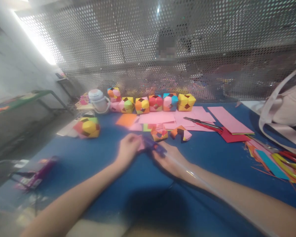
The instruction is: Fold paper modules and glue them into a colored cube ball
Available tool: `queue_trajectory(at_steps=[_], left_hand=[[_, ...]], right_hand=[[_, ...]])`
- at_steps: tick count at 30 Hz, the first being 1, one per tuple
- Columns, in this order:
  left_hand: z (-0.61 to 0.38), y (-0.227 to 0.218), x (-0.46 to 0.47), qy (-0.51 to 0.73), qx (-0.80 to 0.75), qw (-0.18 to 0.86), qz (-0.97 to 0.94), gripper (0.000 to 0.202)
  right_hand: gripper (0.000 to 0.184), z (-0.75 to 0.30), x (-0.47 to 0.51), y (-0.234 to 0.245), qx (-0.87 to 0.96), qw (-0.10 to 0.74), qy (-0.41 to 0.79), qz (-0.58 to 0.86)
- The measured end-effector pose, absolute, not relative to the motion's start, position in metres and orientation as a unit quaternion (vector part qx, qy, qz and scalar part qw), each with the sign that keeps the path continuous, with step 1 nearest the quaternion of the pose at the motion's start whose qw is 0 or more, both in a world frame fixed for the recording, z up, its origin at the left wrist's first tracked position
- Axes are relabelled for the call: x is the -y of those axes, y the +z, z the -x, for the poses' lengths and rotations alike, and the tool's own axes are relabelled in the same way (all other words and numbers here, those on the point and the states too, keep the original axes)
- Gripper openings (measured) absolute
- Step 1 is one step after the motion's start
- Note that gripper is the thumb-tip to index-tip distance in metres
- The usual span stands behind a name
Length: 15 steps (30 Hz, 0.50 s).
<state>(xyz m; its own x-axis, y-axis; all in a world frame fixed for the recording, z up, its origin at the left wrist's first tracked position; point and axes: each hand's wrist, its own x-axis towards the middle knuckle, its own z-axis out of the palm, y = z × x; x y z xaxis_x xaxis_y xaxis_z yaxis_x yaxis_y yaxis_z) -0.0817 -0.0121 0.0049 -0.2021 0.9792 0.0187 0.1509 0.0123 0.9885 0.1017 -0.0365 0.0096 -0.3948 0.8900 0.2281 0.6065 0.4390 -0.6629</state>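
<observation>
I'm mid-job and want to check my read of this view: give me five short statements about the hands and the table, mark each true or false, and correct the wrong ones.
1. The left hand holds a small pink paper piece. True.
2. The purple glue gun is in the left hand. False: the purple glue gun is in the right hand.
3. A long clear stick runs back from it along the right forearm. True.
4. The white jug stands to the right of the row of paper blocks. False: the white jug stands to the left of the row of paper blocks.
5. The block at the right end of that row is blue. False: that yellow block is mostly yellow.
</observation>
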Motion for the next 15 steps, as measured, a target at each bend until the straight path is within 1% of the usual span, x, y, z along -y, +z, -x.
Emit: queue_trajectory(at_steps=[5, 9, 15], left_hand=[[0.0806, 0.0041, 0.0122, 0.517, -0.583, 0.422, -0.463, 0.008], [0.0810, 0.0045, 0.0116, 0.521, -0.583, 0.428, -0.454, 0.005], [0.0809, 0.0036, 0.0119, 0.522, -0.579, 0.435, -0.451, 0.011]], right_hand=[[0.015, -0.1026, 0.0386, 0.0111, 0.800, 0.264, 0.236, 0.484], [0.016, -0.1024, 0.0394, 0.0127, 0.800, 0.267, 0.239, 0.481], [0.017, -0.1022, 0.0384, 0.0116, 0.800, 0.276, 0.248, 0.472]])
